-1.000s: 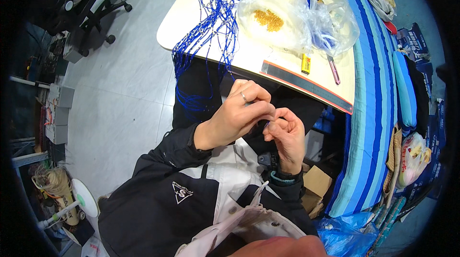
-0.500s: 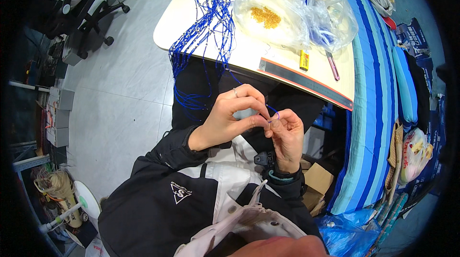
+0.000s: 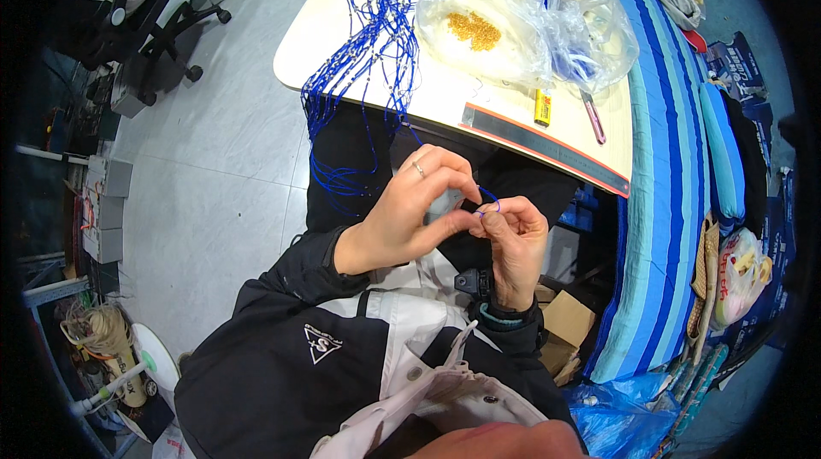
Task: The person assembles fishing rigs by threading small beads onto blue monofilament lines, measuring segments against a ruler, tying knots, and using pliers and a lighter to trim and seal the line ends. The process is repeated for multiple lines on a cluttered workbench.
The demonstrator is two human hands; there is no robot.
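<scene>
Over my lap, both hands work on a thin blue cord [image 3: 490,193]. It curves in a small loop between my fingertips. My right hand [image 3: 517,245] is closed, pinching the cord between thumb and forefinger. My left hand [image 3: 415,207], with a ring on one finger, curls round the other side, thumb and forefinger close to the loop; its exact grip on the cord is partly hidden. A strand leads up behind my left hand toward a bundle of blue cords [image 3: 376,40] with small beads, which hangs over the table's front edge.
On the white table [image 3: 308,53] are a clear plastic bag with gold beads [image 3: 473,30], another clear bag [image 3: 590,31], a yellow lighter-like item [image 3: 543,107], a pink-handled cutter [image 3: 593,119] and a dark ruler [image 3: 547,147]. Blue striped bedding [image 3: 654,202] runs along the right.
My left hand has shifted slightly, its thumb and forefinger a little farther apart at the cord. My right hand still pinches the loop, moved only slightly.
</scene>
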